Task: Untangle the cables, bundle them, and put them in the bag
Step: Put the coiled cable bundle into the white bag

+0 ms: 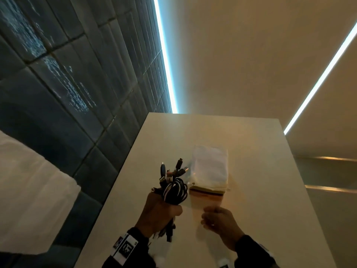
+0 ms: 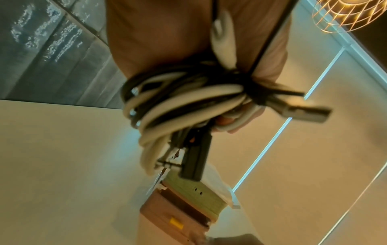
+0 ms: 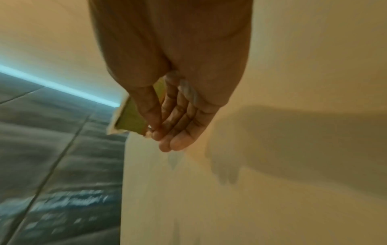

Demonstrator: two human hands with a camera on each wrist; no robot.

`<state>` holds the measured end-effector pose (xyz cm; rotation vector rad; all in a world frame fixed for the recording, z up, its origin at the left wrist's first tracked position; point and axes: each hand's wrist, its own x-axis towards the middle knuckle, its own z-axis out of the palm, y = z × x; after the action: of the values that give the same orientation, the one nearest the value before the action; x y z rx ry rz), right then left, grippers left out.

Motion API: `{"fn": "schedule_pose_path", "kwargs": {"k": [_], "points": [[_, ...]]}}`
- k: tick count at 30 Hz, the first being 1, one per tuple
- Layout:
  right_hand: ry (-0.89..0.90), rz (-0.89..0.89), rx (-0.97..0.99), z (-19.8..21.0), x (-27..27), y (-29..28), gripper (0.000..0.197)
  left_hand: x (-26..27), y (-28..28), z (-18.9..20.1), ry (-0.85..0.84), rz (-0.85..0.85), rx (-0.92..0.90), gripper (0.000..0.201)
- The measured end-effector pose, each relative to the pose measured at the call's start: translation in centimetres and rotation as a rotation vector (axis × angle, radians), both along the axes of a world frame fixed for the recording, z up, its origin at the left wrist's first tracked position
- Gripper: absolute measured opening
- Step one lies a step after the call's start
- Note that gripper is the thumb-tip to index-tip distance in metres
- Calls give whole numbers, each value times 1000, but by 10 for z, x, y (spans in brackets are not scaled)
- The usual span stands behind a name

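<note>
My left hand (image 1: pixel 158 211) grips a coiled bundle of black and white cables (image 1: pixel 174 188) a little above the white table (image 1: pixel 260 190). Several plugs stick up from the top of the bundle. In the left wrist view the cable bundle (image 2: pixel 178 102) lies wrapped in loops across the palm. A translucent bag (image 1: pixel 210 169) lies flat on the table just right of the bundle. My right hand (image 1: pixel 218 219) pinches the bag's clear near edge between thumb and fingers. In the right wrist view my right hand (image 3: pixel 171 116) shows its thumb meeting the fingers, with part of the bag (image 3: pixel 130 119) behind them.
The table's left edge (image 1: pixel 119 180) drops to a dark tiled floor (image 1: pixel 58 84). A white block (image 1: pixel 29 190) stands at the far left. Bright light strips (image 1: pixel 166 60) run along the floor. A wire lampshade (image 2: pixel 345 13) shows in the left wrist view.
</note>
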<state>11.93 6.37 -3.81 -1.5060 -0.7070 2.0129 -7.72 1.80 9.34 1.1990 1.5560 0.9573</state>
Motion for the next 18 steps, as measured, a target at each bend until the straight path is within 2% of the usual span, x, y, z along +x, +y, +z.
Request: {"fn": "schedule_pose_path", "kwargs": {"k": [3,6,9,11,14,18], "points": [[43,-167,-96,-24,-11,11,24,-10,1,-12,27,38,-54,28],[103,-310,-162,-38,-21,24,28,-17,-4,-22,8,63,-109,14],[113,-420,-191,-49,-33,35,32,-24,-8,-27,31,11,-130,12],[109,-471,-198,-54,-40,39,36,-27,-8,-27,39,-11,-140,18],[94,-504,-218,-70,-44,41,54,-32,-9,-28,40,-28,-160,26],[65,-503,-178,-60,-43,34,37,-37,-8,-31,38,-50,-159,20]]}}
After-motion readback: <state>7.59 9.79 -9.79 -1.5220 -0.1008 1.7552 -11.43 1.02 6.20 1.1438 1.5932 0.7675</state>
